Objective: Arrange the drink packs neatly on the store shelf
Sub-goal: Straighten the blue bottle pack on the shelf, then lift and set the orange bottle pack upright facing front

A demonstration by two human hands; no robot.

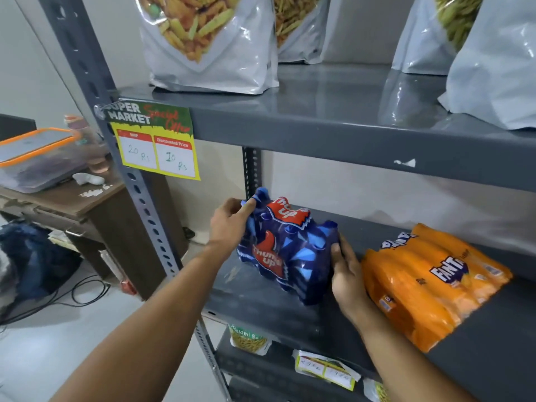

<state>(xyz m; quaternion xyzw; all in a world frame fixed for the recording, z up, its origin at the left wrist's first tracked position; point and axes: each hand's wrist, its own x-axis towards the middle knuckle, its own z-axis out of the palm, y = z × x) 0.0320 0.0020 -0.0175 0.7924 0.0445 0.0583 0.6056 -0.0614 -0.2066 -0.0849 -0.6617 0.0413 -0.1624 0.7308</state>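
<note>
Left hand | right hand | blue pack gripped between

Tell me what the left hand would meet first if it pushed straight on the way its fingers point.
The left hand already touches the blue drink pack at its upper-left corner; pushing on would press into that pack.

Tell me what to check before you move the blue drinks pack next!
1. Left hand holds the blue pack's top corner: ok.
2. Right hand steadies its other side: ok.
3. Blue pack sits straight: not ok, it is tilted and skewed.
4. Orange pack lined up: not ok, it lies angled.
5. Free room on the shelf in front: ok.
6. Pack wrapping undamaged: cannot tell.
</note>
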